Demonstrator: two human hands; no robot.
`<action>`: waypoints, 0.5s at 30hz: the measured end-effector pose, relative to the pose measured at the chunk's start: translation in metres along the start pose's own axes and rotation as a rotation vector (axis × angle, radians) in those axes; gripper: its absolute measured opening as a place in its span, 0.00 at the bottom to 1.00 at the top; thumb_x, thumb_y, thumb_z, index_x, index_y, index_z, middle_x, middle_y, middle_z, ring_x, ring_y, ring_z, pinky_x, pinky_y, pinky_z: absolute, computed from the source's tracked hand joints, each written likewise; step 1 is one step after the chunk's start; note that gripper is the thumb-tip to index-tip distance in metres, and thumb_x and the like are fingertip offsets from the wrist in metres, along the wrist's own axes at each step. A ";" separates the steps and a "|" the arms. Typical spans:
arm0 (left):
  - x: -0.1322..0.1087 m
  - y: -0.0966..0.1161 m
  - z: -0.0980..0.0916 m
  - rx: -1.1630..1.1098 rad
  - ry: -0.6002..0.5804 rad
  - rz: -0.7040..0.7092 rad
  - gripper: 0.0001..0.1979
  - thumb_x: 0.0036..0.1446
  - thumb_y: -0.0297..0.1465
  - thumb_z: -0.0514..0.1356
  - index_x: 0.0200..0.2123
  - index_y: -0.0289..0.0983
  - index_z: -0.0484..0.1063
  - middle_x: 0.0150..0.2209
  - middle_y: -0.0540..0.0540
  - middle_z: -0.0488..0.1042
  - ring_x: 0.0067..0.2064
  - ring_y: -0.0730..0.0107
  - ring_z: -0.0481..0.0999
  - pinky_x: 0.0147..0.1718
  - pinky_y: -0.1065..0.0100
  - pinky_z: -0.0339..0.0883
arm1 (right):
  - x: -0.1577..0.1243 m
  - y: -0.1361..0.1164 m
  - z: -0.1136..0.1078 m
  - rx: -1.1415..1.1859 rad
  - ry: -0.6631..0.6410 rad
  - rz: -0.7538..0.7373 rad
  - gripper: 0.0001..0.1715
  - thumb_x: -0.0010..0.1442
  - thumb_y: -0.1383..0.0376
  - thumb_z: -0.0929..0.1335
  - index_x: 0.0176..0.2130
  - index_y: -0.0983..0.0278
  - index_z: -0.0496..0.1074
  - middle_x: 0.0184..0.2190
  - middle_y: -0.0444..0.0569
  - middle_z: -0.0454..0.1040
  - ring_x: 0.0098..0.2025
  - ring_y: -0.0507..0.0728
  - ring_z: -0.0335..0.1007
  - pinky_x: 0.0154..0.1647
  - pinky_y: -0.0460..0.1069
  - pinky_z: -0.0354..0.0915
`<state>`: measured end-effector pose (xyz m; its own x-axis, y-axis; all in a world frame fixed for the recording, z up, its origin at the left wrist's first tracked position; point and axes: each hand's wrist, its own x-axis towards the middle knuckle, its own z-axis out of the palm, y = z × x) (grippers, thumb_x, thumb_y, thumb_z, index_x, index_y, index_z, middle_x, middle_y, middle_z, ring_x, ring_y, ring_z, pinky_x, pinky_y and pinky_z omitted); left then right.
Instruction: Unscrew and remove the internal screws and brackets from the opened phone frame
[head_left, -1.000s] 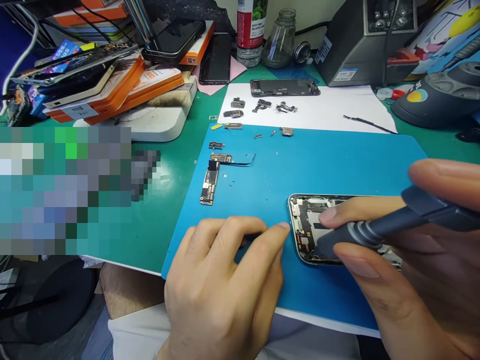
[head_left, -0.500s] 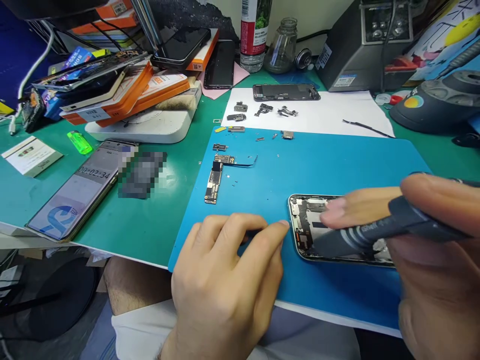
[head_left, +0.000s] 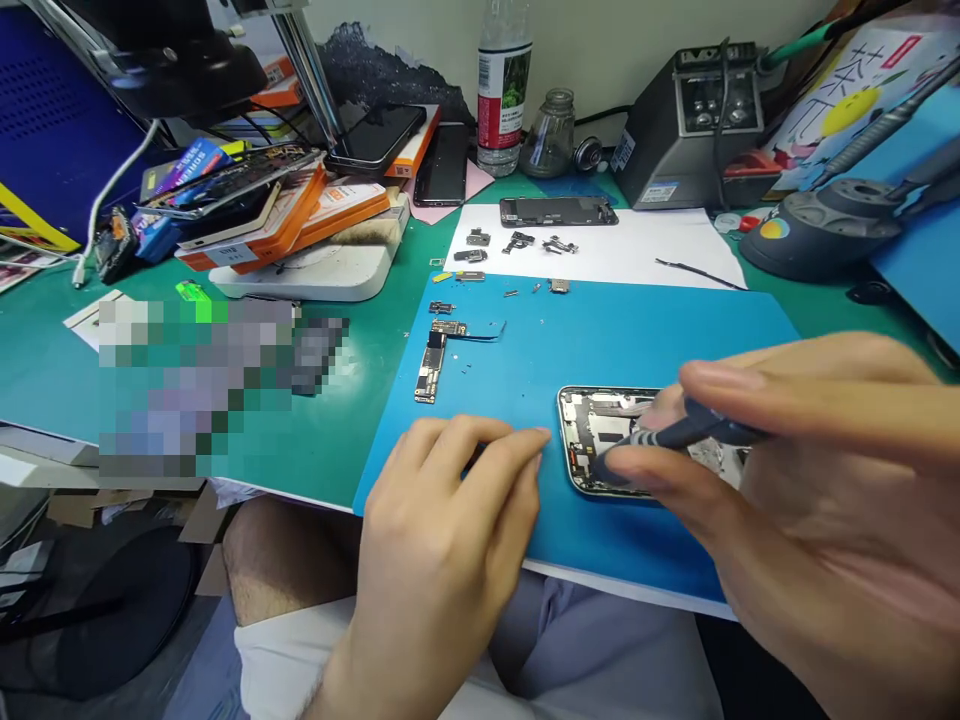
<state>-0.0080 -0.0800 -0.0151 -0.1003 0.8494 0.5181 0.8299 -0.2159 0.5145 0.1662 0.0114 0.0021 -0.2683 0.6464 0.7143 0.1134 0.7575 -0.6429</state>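
1. The phone frame (head_left: 600, 430) lies flat on the blue mat (head_left: 652, 330), near its closer edge, between the two hands, with the inside turned up.
2. As I judge it, the phone is in a half-dismantled state. A logic board (head_left: 430, 368) rests apart on the left of the mat, and a black screen panel (head_left: 559, 212) lies behind, on the white paper (head_left: 637, 238), with small metal parts (head_left: 517, 242) near it.
3. Inside the frame some parts remain in place, mostly along the left end (the right end is covered by the hand, so I cannot tell what is there).
4. The long axis of the frame runs left to right across the person. One short end points to the left; which end is the phone's top, I cannot say.
5. The right hand (head_left: 814, 505) has its thumb and fingers closed around a dark screwdriver (head_left: 682, 430), which slants down to the frame's near left corner. Whether its tip meets a screw is not visible.
6. The left hand (head_left: 450, 520) is loosely curled, with the index fingertip just beside the left end. The thumb is hidden, therefore I cannot tell if it holds anything.
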 end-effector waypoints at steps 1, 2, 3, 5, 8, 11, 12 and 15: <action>0.001 0.001 -0.004 -0.015 -0.010 -0.010 0.09 0.74 0.24 0.63 0.51 0.38 0.83 0.43 0.49 0.84 0.44 0.65 0.79 0.48 0.64 0.70 | 0.002 0.000 0.001 -0.007 -0.010 -0.018 0.34 0.58 0.75 0.80 0.59 0.49 0.82 0.47 0.42 0.84 0.45 0.61 0.79 0.44 0.60 0.78; 0.003 0.002 -0.008 -0.016 -0.021 -0.020 0.09 0.74 0.24 0.63 0.51 0.37 0.82 0.44 0.49 0.84 0.44 0.66 0.80 0.47 0.65 0.70 | 0.003 0.000 0.002 -0.005 -0.008 -0.049 0.34 0.60 0.75 0.79 0.61 0.49 0.81 0.49 0.42 0.84 0.48 0.61 0.79 0.46 0.60 0.78; 0.006 0.002 -0.011 -0.002 -0.027 -0.029 0.08 0.74 0.23 0.63 0.51 0.37 0.81 0.43 0.49 0.84 0.44 0.67 0.81 0.46 0.65 0.70 | 0.004 0.000 0.002 -0.002 -0.021 -0.037 0.33 0.64 0.75 0.76 0.62 0.48 0.80 0.51 0.42 0.84 0.49 0.61 0.80 0.47 0.61 0.78; 0.014 0.002 -0.016 0.064 -0.035 -0.046 0.08 0.72 0.23 0.65 0.51 0.37 0.81 0.42 0.50 0.83 0.42 0.66 0.82 0.42 0.65 0.70 | 0.004 0.000 0.002 -0.023 0.023 -0.060 0.33 0.66 0.76 0.74 0.62 0.48 0.79 0.49 0.43 0.85 0.44 0.60 0.81 0.44 0.59 0.78; 0.028 0.000 -0.013 0.145 -0.080 -0.076 0.07 0.71 0.22 0.65 0.46 0.38 0.82 0.41 0.50 0.82 0.39 0.66 0.82 0.38 0.64 0.69 | 0.002 0.003 -0.002 -0.029 0.016 -0.105 0.33 0.62 0.77 0.76 0.61 0.51 0.80 0.48 0.46 0.84 0.46 0.60 0.80 0.44 0.58 0.77; 0.040 -0.002 -0.005 0.217 -0.172 -0.085 0.07 0.73 0.24 0.64 0.45 0.40 0.82 0.42 0.49 0.82 0.41 0.63 0.83 0.38 0.63 0.69 | 0.000 0.005 -0.006 0.004 -0.032 -0.120 0.35 0.63 0.77 0.76 0.62 0.51 0.78 0.49 0.46 0.84 0.48 0.60 0.81 0.43 0.57 0.77; 0.043 -0.002 -0.003 0.247 -0.197 -0.091 0.07 0.74 0.25 0.64 0.44 0.40 0.83 0.44 0.48 0.82 0.42 0.62 0.83 0.38 0.63 0.68 | 0.000 0.006 -0.006 -0.003 -0.029 -0.110 0.34 0.62 0.77 0.77 0.62 0.50 0.78 0.49 0.46 0.83 0.47 0.60 0.80 0.43 0.57 0.77; 0.049 0.001 0.000 0.284 -0.268 -0.101 0.11 0.76 0.26 0.61 0.40 0.40 0.82 0.44 0.46 0.81 0.42 0.59 0.81 0.37 0.61 0.65 | -0.001 0.004 -0.007 -0.001 -0.062 -0.063 0.31 0.67 0.76 0.74 0.62 0.49 0.77 0.52 0.46 0.82 0.50 0.59 0.79 0.48 0.57 0.77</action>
<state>-0.0122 -0.0379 0.0106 -0.0736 0.9630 0.2591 0.9457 -0.0151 0.3247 0.1734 0.0147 0.0011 -0.3337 0.5903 0.7350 0.0954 0.7968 -0.5966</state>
